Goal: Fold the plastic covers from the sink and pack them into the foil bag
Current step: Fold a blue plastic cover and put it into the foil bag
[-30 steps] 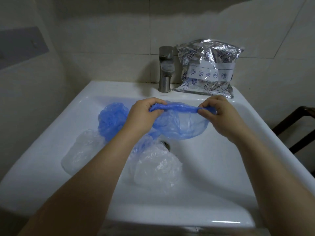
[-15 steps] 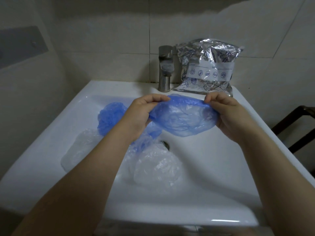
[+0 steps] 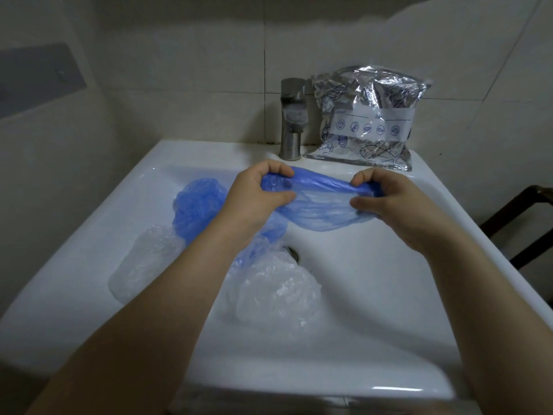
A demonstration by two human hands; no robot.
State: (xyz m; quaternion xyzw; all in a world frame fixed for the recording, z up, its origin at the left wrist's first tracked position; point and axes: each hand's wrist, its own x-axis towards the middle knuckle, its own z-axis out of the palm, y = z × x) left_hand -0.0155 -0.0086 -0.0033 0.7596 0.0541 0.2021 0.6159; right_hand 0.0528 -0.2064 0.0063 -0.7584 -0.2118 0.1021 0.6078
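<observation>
Clear plastic covers (image 3: 275,292) lie low in the sink (image 3: 374,295), a blue cover (image 3: 317,205) hangs above the basin stretched between the gripping left hand (image 3: 257,190) and right hand (image 3: 389,199), and the foil bag (image 3: 368,118) stands at the back right corner.

Three blue plastic covers: one (image 3: 320,205) stretched above the sink (image 3: 374,295), one (image 3: 197,208) bunched toward the basin's far left corner, and one (image 3: 254,250) crumpled just left of the drain (image 3: 294,253), partly hidden by a forearm. Two clear plastic covers in the basin: one (image 3: 143,265) near the left edge, one (image 3: 278,292) toward the middle, on the near side of the drain. One foil bag (image 3: 368,118) on the sink's far right corner. One tap (image 3: 293,118) at the middle of the far edge. Two hands, left (image 3: 257,196) and right (image 3: 392,202)
</observation>
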